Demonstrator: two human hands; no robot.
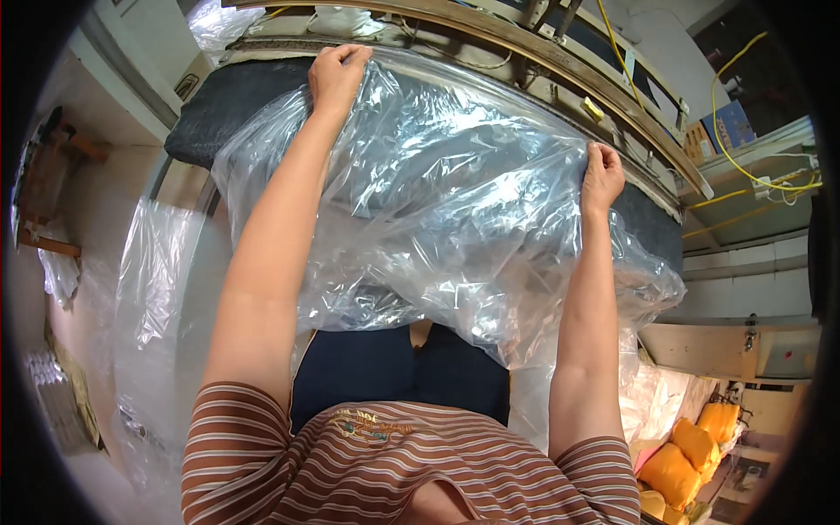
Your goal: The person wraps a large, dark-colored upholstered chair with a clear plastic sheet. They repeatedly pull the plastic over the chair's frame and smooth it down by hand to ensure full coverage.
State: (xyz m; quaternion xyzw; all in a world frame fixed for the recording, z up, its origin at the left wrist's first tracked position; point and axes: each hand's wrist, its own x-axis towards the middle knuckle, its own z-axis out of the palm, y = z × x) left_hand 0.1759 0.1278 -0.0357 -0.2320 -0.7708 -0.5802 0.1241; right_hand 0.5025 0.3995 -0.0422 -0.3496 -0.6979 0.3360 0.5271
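Observation:
A wide sheet of clear plastic film (437, 201) spreads between my hands and hangs toward my lap in loose, shiny folds. With its fingers pinched, my left hand (337, 79) grips the film's far edge at the upper left. Farther right and a little nearer to me, my right hand (602, 178) pinches the same edge between thumb and fingers. Under the film lies a dark padded surface (236, 101), which shows at both sides. The far edge runs along a metal bar of the machine (525, 74) behind it.
A long wooden rail (490, 39) crosses behind the film. Yellow cables (726, 96) hang at the upper right, near a blue box (731, 125). Orange bundles (691, 455) lie at the lower right. More clear film (157, 271) hangs on the left.

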